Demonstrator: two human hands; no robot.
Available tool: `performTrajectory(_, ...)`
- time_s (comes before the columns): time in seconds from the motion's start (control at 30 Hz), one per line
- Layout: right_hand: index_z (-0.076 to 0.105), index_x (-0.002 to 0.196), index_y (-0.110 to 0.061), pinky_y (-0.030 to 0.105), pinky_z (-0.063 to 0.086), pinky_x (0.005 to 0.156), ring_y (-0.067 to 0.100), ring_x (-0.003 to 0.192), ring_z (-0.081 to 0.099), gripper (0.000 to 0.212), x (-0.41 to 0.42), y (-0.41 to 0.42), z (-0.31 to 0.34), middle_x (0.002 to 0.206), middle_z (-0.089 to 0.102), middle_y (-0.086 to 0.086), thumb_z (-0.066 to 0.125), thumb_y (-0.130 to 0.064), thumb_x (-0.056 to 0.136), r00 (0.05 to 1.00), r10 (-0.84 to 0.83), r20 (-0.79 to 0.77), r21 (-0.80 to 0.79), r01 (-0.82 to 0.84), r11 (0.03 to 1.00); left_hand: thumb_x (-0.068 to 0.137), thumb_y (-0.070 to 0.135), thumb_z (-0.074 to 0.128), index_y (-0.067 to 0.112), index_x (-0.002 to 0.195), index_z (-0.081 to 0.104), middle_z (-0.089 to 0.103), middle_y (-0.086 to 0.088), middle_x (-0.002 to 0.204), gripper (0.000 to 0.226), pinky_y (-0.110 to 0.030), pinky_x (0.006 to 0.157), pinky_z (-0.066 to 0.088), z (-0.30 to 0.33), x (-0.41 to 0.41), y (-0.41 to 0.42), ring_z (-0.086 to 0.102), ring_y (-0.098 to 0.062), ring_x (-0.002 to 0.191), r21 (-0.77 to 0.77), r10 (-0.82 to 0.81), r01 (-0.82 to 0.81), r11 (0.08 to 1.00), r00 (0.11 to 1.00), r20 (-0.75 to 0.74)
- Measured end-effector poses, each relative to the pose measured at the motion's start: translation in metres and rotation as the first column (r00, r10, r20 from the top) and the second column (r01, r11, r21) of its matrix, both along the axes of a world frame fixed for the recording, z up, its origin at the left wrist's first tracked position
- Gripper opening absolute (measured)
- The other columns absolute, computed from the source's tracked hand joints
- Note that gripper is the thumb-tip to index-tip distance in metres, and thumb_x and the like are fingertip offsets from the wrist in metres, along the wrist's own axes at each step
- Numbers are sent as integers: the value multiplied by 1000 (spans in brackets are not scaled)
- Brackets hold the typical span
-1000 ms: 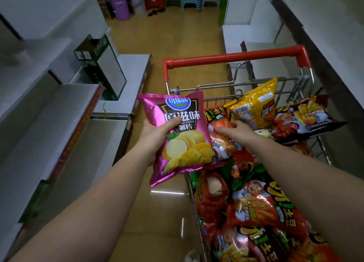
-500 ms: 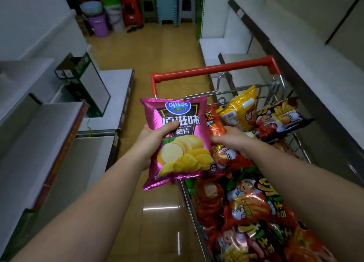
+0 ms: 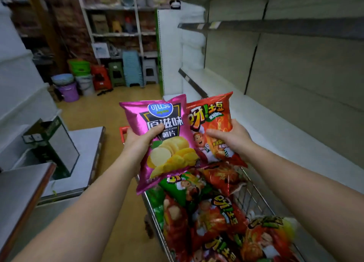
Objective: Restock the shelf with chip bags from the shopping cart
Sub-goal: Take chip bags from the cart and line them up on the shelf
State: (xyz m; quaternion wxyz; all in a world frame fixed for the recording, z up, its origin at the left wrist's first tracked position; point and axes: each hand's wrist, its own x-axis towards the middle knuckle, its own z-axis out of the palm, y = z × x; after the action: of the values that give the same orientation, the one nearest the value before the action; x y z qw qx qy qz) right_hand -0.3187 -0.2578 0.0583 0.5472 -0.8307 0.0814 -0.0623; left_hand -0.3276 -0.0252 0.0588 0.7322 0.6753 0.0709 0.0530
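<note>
Right hand [image 3: 234, 139] curled round the orange chip bag [image 3: 212, 124], upright, long axis vertical, lifted above the shopping cart [image 3: 254, 198]. Left hand [image 3: 141, 141] pinching the pink chip bag [image 3: 163, 141], edge overlapping the orange one. Bare shelf [image 3: 275, 128] just right of the right hand, so nearer that side; likely first to set down there.

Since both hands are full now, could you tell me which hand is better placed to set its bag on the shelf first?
Probably the right hand: its orange bag is raised beside the bare shelf on the right, while the left hand and pink bag sit farther away.
</note>
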Motion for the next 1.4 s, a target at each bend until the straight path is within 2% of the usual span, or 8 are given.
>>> performTrajectory(0.1, 51, 121, -20, 32, 47, 87, 19, 100, 60, 64, -27, -19, 29, 110, 63, -2, 80, -40, 68, 985, -72, 157, -47, 80, 996, 40, 57, 84, 17, 134, 40, 61, -7, 125, 111, -49, 97, 48, 26, -21, -27, 61, -28, 110, 112, 135, -145, 983, 987, 89)
performTrajectory(0.2, 48, 124, -19, 34, 48, 87, 20, 102, 59, 67, -57, -37, 56, 112, 62, -1, 79, -42, 69, 957, -130, 260, -69, 153, 986, 66, 37, 83, 11, 143, 29, 51, -9, 137, 97, -40, 106, 38, 52, -50, -58, 50, -27, 122, 168, 161, -196, 966, 966, 204)
performTrajectory(0.37, 46, 123, -19, 32, 45, 85, 16, 98, 54, 67, -105, -66, 84, 106, 54, -4, 79, -42, 69, 921, -192, 340, -116, 244, 963, 74, 34, 79, 14, 146, 24, 47, -9, 139, 93, -34, 103, 35, 71, -73, -95, 47, -26, 124, 208, 82, -149, 967, 951, 297)
performTrajectory(0.5, 43, 127, -21, 46, 48, 93, 22, 108, 57, 75, -137, -87, 104, 119, 58, 0, 79, -46, 66, 888, -267, 374, -114, 330, 937, 72, 36, 79, 13, 146, 24, 48, -8, 138, 94, -32, 104, 35, 90, -76, -121, 47, -26, 124, 200, 2, -77, 977, 937, 350)
performTrajectory(0.63, 41, 128, -22, 46, 48, 93, 23, 109, 57, 75, -165, -101, 127, 123, 56, 1, 78, -45, 67, 828, -375, 416, -105, 454, 885, 75, 32, 78, 15, 142, 28, 53, 0, 122, 85, -26, 91, 34, 109, -73, -147, 50, -17, 109, 161, -119, 59, 985, 912, 393)
performTrajectory(0.87, 40, 133, -21, 35, 44, 90, 21, 113, 53, 75, -199, -95, 149, 126, 55, 2, 78, -39, 71, 672, -564, 479, -77, 673, 736, 61, 46, 82, 20, 136, 31, 60, 0, 119, 94, -47, 97, 47, 132, -54, -173, 60, -23, 107, 161, -349, 309, 937, 830, 435)
performTrajectory(1.1, 42, 131, -24, 37, 46, 94, 19, 111, 55, 72, -257, -82, 163, 122, 57, -1, 77, -42, 71, 496, -703, 510, -71, 838, 540, 70, 27, 82, 13, 139, 34, 55, 3, 115, 85, -27, 91, 39, 152, -74, -199, 53, -14, 102, 134, -514, 526, 840, 691, 508)
performTrajectory(1.4, 44, 127, -26, 33, 48, 88, 13, 99, 56, 68, -394, -69, 181, 106, 56, -9, 78, -40, 70, 242, -812, 531, -45, 965, 258, 55, 37, 87, 14, 134, 38, 60, -1, 115, 95, -44, 99, 46, 168, -172, -253, 60, -23, 108, 116, -718, 793, 598, 465, 519)
